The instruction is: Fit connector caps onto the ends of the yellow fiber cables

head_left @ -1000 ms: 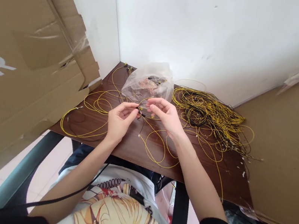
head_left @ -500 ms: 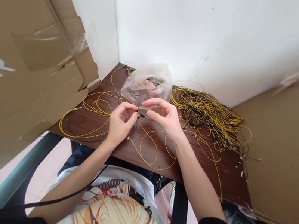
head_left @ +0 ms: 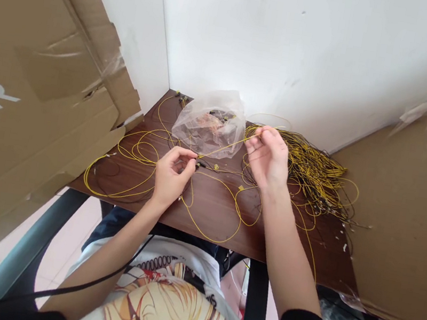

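A thin yellow cable (head_left: 226, 147) runs taut between my two hands, rising to the right. My left hand (head_left: 171, 176) is closed in a pinch on the cable's black connector end, low over the table; the fingertips partly hide it. My right hand (head_left: 268, 160) pinches the cable farther along, near the back right, with its fingers curled. Just right of my left fingertips lies another small black connector (head_left: 201, 165). Loose yellow loops (head_left: 220, 241) hang and lie below my hands.
A clear plastic bag (head_left: 215, 147) with small parts stands behind my hands. A tangled heap of yellow and black cables (head_left: 317, 171) lies at right, more coils (head_left: 110, 196) at left. Cardboard boxes (head_left: 44, 101) flank the brown table (head_left: 172, 215); a white wall (head_left: 296, 48) closes the back.
My right hand has moved up and right from beside my left hand, drawing the yellow cable straight. The loops below have shifted. My left hand stays in place.
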`<state>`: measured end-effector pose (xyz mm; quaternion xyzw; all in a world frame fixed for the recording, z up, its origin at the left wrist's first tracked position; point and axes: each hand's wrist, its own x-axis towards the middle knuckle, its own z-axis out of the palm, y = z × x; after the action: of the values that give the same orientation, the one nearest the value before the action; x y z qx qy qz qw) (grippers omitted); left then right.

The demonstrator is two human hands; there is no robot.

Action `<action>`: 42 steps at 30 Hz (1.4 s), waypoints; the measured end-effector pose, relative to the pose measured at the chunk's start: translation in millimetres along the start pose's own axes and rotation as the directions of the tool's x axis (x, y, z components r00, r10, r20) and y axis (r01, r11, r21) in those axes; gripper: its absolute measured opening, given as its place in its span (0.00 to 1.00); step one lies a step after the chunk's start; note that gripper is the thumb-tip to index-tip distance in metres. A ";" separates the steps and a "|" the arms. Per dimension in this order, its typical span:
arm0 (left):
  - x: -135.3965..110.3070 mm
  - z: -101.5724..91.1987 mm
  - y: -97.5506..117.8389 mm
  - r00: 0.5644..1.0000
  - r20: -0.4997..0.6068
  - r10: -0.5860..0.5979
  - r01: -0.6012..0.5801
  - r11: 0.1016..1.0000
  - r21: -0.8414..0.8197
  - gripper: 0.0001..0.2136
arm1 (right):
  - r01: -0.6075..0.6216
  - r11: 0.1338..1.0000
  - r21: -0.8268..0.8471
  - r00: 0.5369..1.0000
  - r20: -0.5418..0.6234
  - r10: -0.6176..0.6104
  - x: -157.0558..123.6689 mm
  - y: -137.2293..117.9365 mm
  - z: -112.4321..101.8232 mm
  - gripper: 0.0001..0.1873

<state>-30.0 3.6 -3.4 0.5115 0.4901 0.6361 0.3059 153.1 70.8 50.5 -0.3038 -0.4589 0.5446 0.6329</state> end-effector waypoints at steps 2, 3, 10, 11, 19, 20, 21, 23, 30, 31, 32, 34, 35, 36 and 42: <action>0.4 0.4 0.2 1.000 0.011 -0.027 0.027 0.999 -0.018 0.03 | 0.025 0.999 0.035 0.993 -0.113 -0.021 7.3 -3.9 -11.0 0.05; 0.6 0.5 0.4 0.999 0.018 -0.038 0.038 0.999 -0.026 0.04 | 0.051 0.997 0.060 0.985 -0.167 -0.040 10.6 -5.6 -16.6 0.05; 1.7 0.0 1.9 0.993 0.034 -0.116 0.118 0.989 -0.084 0.05 | 0.248 0.833 0.496 0.936 -0.345 -0.073 19.6 -10.7 -42.2 0.05; 1.9 -0.1 1.8 0.992 0.026 -0.125 0.127 0.988 -0.092 0.06 | 0.247 0.787 0.566 0.934 -0.354 -0.039 19.4 -10.9 -42.5 0.06; 3.8 -0.3 2.6 0.988 -0.017 -0.156 0.153 0.980 -0.125 0.07 | 0.235 0.426 0.874 0.921 -0.340 0.189 19.0 -21.3 -47.0 0.12; 3.9 -0.4 3.2 0.988 -0.022 -0.153 0.149 0.982 -0.116 0.07 | 0.249 0.411 0.877 0.915 -0.353 0.198 19.3 -22.8 -48.8 0.12; 3.8 -0.5 3.8 0.988 -0.026 -0.151 0.147 0.983 -0.107 0.07 | 0.262 0.388 0.884 0.909 -0.361 0.209 19.5 -24.1 -50.5 0.11; 3.7 -0.6 4.5 0.988 -0.028 -0.153 0.150 0.984 -0.098 0.07 | 0.274 0.280 0.920 0.906 -0.344 0.247 19.3 -26.3 -53.3 0.10; 4.0 -0.8 2.0 0.982 0.014 -0.191 0.190 0.965 -0.183 0.08 | 0.113 -0.854 0.508 0.987 0.041 0.155 19.0 -31.2 -68.1 0.26; 4.0 -0.9 1.5 0.982 0.013 -0.191 0.189 0.963 -0.190 0.08 | 0.048 -0.958 0.283 0.994 0.081 0.074 19.8 -31.3 -72.6 0.27; 4.0 -1.0 1.0 0.982 0.012 -0.190 0.189 0.963 -0.194 0.08 | -0.014 -0.999 0.050 0.994 0.106 -0.008 20.6 -31.3 -77.5 0.28; 4.0 -1.3 0.2 0.982 0.012 -0.191 0.190 0.962 -0.195 0.08 | -0.091 -0.945 -0.314 0.987 0.098 -0.128 21.7 -31.9 -86.9 0.29; 3.9 -1.4 -0.2 0.981 0.012 -0.193 0.191 0.962 -0.194 0.08 | -0.107 -0.906 -0.409 0.987 0.068 -0.148 21.8 -32.6 -90.8 0.30; 3.9 -1.6 -0.5 0.981 0.014 -0.195 0.194 0.962 -0.192 0.08 | -0.111 -0.894 -0.435 0.990 0.029 -0.137 21.7 -33.5 -93.8 0.29; 3.9 -2.4 1.5 0.976 0.020 -0.218 0.217 0.952 -0.218 0.09 | 0.325 -0.572 0.753 0.941 -0.193 0.279 25.1 -34.3 -87.7 0.15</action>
<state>-33.2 5.8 -0.6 0.4163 0.4709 0.6497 0.4275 246.7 97.5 52.5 0.3497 0.3851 0.5723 0.6339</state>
